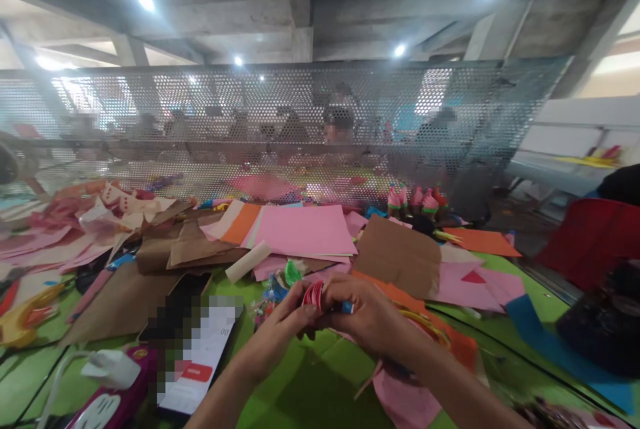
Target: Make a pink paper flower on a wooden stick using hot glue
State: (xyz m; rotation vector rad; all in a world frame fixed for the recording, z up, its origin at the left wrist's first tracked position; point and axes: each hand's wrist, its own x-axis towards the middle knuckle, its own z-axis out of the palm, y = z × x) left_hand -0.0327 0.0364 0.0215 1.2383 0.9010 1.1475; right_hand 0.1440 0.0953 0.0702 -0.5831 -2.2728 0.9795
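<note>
My left hand [295,315] and my right hand [360,312] meet over the green table, both closed on one small red-and-pink pleated piece [313,295] with pale ridges. Its lower part is hidden behind my fingers. A bit of blue [347,307] shows at my right fingers; I cannot tell what it is. Just behind my left hand lie a bright green piece [293,272] and a crinkled clear-and-blue bundle [273,295]. Sheets of pink felt-like material [305,229] and a brown sheet [400,255] lie beyond my hands.
A lit phone [205,362] and a dark phone [175,305] lie at left, near a purple power strip [113,389] with a white plug [111,369]. Yellow-handled scissors [25,322] are far left. A perforated metal screen [280,122] stands behind; people are beyond it.
</note>
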